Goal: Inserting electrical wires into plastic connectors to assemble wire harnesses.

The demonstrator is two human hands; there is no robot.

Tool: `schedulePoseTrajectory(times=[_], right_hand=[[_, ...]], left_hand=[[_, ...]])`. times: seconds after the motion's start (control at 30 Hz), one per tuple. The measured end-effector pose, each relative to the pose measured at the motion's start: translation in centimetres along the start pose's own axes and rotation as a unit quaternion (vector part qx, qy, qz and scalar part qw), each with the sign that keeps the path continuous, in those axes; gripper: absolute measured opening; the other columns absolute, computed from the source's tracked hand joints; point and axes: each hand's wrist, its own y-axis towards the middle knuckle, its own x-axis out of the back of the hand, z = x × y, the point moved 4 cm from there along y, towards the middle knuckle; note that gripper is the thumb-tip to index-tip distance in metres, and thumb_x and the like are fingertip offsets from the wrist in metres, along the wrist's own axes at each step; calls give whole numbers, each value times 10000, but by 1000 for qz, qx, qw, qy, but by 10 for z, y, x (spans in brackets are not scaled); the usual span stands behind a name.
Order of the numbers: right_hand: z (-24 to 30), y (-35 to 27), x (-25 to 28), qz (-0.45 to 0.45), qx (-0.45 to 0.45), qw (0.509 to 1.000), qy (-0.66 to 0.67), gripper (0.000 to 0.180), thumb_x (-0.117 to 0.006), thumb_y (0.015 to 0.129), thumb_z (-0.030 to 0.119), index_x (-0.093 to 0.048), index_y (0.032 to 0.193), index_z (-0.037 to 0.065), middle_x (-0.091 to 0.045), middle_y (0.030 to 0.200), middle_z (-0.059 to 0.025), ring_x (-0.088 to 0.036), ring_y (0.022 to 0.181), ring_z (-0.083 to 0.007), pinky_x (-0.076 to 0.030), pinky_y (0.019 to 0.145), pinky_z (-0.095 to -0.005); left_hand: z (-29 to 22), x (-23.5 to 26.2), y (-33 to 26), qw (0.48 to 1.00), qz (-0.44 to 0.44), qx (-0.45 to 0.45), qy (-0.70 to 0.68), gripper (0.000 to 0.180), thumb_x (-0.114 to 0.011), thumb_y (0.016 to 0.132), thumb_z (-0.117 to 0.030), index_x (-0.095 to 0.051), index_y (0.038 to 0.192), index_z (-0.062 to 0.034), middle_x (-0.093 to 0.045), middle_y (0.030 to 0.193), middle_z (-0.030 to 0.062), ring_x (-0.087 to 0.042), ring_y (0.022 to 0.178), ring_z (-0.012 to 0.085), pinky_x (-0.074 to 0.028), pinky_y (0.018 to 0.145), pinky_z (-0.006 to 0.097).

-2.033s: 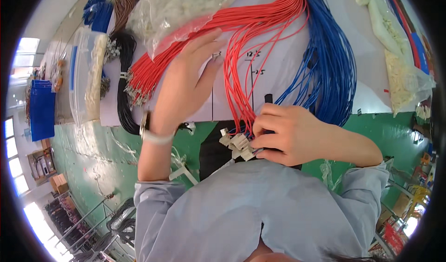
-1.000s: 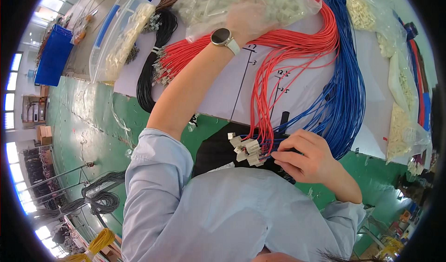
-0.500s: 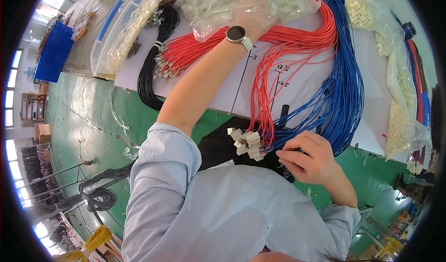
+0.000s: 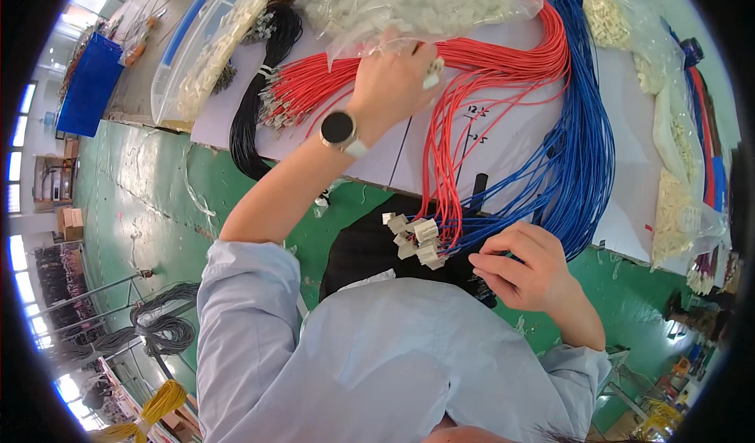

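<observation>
My left hand (image 4: 397,81) is over the red wires, just below a clear plastic bag (image 4: 417,7) filled with white connector housings. Its fingers are closed around a few white connector housings (image 4: 432,73), which show at its right side. At the table's front edge, my right hand (image 4: 525,268) has curled fingers, with the fingertips beside the blue wires (image 4: 503,224); whatever they pinch is hidden. Left of these fingertips hangs a cluster of white connectors (image 4: 421,238) on the ends of red wires (image 4: 448,160) and blue wires.
A black wire bundle (image 4: 248,121) and a clear bin of white parts (image 4: 177,66) are at the table's left. The main red wire bundle (image 4: 314,81) has metal terminals at its ends. More bags of white connectors (image 4: 672,207) lie along the right. Marked lines cross the white tabletop (image 4: 377,148).
My left hand has come out of the clear bag toward me and to the left, now with white connector housings in it. My right hand has hardly moved.
</observation>
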Motion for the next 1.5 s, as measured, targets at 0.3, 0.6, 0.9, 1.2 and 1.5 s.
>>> schedulePoseTrajectory(times=[0.3, 0.6, 0.9, 1.2, 1.5], right_hand=[[-11, 44, -14, 18, 35, 999, 21, 244, -789, 662, 48, -707, 891, 73, -628, 856, -31, -580, 671, -198, -459, 540, -293], [-50, 131, -46, 9, -10, 998, 61, 99, -712, 766, 67, -643, 836, 56, -580, 845, -40, -582, 744, -240, -489, 613, -350], [-105, 209, -92, -4, -22, 999, -45, 147, -648, 813, 33, -682, 956, 28, -664, 914, -98, -659, 828, -292, -533, 711, -360], [-77, 214, -90, 56, -12, 989, 138, 255, -679, 766, 31, -720, 1017, 52, -627, 907, -62, -640, 763, -222, -513, 657, -336], [-81, 229, -133, 82, 31, 981, 172, 264, -680, 761, 2, -659, 1023, 35, -634, 985, -82, -634, 844, -250, -533, 743, -353]], left_hand=[[9, 26, -66, 996, -14, 46, -76, 349, -783, 712, -212, -617, 981, -65, -567, 1030, 109, -535, 1001, 326, -462, 864, 443], [13, 31, -88, 981, -59, 109, -147, 513, -806, 731, -180, -541, 1141, -19, -570, 1119, 153, -518, 998, 369, -446, 871, 461], [30, 45, -113, 886, -197, 217, -360, 354, -557, 801, 106, -538, 1149, 42, -563, 1191, 228, -548, 1145, 370, -422, 1000, 419], [42, 54, -132, 825, -234, 270, -438, 466, -653, 835, 84, -498, 1273, 40, -546, 1248, 152, -603, 1085, 220, -552, 880, 324], [82, 72, -164, 790, -254, 393, -396, 269, -556, 960, -4, -590, 1215, 74, -648, 992, 100, -642, 776, 124, -546, 715, 252]])
